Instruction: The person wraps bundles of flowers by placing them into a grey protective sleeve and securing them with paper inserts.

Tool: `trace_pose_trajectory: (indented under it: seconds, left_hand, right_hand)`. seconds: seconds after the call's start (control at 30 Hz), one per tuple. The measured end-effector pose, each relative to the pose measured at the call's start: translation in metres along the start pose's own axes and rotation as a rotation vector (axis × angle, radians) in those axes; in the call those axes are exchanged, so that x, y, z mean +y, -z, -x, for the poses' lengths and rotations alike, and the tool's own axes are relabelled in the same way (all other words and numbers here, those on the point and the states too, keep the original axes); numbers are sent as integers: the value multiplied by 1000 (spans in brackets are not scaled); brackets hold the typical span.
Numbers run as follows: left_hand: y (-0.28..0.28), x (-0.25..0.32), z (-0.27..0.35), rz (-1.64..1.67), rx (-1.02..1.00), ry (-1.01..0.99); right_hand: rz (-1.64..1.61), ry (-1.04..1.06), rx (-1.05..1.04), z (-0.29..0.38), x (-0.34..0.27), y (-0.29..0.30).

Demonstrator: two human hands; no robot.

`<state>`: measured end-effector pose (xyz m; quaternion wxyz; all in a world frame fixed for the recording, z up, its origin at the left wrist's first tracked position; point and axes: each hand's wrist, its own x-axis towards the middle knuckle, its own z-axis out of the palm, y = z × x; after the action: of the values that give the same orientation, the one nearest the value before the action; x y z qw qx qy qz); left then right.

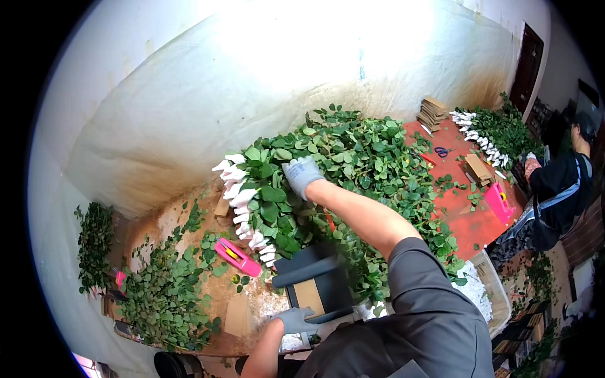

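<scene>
My right hand (302,176), in a grey glove, reaches into a large heap of leafy green stems (359,156); its fingers are partly hidden by leaves. White-wrapped stem heads (242,197) line the heap's left edge. My left hand (298,321), also gloved in grey, lies at the near edge of a dark tray-like holder (326,269), its fingers spread beside a brown cardboard piece (309,296) in the holder. A pink tape dispenser (237,257) with yellow tape stands left of the holder. Flat brown cardboard pieces (237,315) lie on the table near my left hand.
Loose leafy stems (163,288) cover the table's left part. On the red surface (465,212) at right are blue-handled scissors (443,151), cardboard stacks (431,113) and another pink tape dispenser (498,203). A co-worker (562,189) stands there. A plastic crate (491,288) holds white pieces.
</scene>
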<state>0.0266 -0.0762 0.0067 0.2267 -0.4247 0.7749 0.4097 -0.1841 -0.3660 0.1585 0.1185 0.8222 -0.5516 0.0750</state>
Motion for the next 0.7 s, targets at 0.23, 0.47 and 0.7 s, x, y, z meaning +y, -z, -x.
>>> trace_pose_trajectory:
  seconds: [0.23,0.47,0.7]
  left_hand:
    - [-5,-5,-5,-19,-7,-4]
    - [-8,-5,-5,-8,-27,47]
    - [-1,0,-3,-28,-5,4]
  right_hand:
    - [-25,298,619,52,40,85]
    - [-6,547,537,161,-38,119]
    - [-393,365,-247,148,-27,-38]
